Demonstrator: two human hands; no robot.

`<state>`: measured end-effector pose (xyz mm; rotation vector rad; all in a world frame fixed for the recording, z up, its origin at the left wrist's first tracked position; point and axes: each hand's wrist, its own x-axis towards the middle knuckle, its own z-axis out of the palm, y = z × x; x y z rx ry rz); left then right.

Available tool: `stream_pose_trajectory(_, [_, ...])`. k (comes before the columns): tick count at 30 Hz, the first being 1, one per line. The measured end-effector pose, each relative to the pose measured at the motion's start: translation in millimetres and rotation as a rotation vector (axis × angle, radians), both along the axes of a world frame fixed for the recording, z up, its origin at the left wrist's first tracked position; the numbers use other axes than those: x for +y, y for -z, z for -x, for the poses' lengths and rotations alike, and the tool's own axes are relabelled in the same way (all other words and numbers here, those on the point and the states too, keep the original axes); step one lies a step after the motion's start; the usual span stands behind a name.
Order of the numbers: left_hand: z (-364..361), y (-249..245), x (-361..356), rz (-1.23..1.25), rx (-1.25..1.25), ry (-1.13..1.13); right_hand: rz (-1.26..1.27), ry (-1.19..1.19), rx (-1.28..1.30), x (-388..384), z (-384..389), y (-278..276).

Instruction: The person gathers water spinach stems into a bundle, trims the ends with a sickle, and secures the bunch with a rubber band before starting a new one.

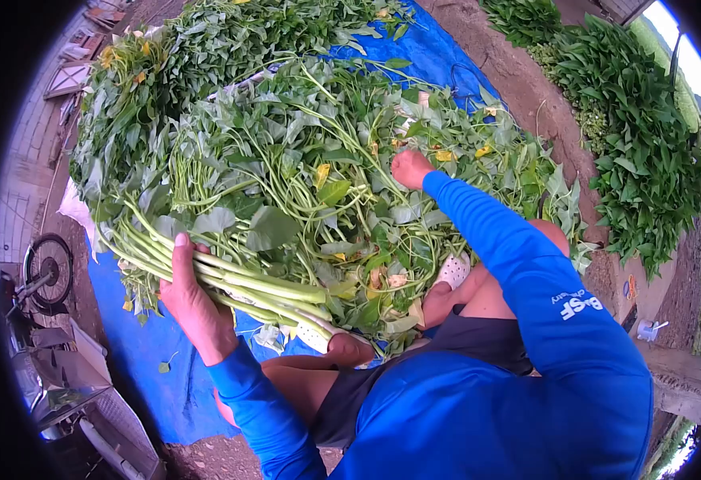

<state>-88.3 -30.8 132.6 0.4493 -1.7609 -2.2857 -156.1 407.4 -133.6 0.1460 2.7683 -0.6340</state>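
My left hand is wrapped round a bundle of water spinach, its thumb lying on top. The thick pale-green stems point toward my lap, and the leafy ends hang off to the left. Over the big leafy heap, my right hand is closed into a fist, right beside long green stems. What it grips, if anything, is hidden. Yellowed leaves lie scattered through the heap close to this hand.
Beneath the greens spreads a blue tarp. My feet, in white clogs, rest at the heap's near edge. Another pile of leafy greens lies at right. At left stands a motorbike with a wheel. A white cup sits at right.
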Motion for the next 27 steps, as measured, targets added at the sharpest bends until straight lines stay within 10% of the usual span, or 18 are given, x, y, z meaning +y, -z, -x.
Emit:
stream_pose_trajectory(6, [-5.6, 1.8, 22.8, 0.093, -0.098, 0.106, 0.174, 0.627, 0.116, -51.9, 22.2, 53.6])
stream_pose_trajectory(14, [-2.0, 6.9, 25.3, 0.132, -0.148, 0.169, 0.339, 0.419, 0.108, -37.8, 31.2, 43.0])
stream_pose_trajectory(21, [-6.4, 7.0, 22.3, 0.122, -0.141, 0.289, 1.101, 0.629, 0.033, -64.4, -27.2, -115.0])
stream_pose_trajectory(27, [-17.4, 12.6, 32.0, 0.121, -0.104, 0.367, 1.183, 0.504, 0.377, -121.5, -101.7, -175.2])
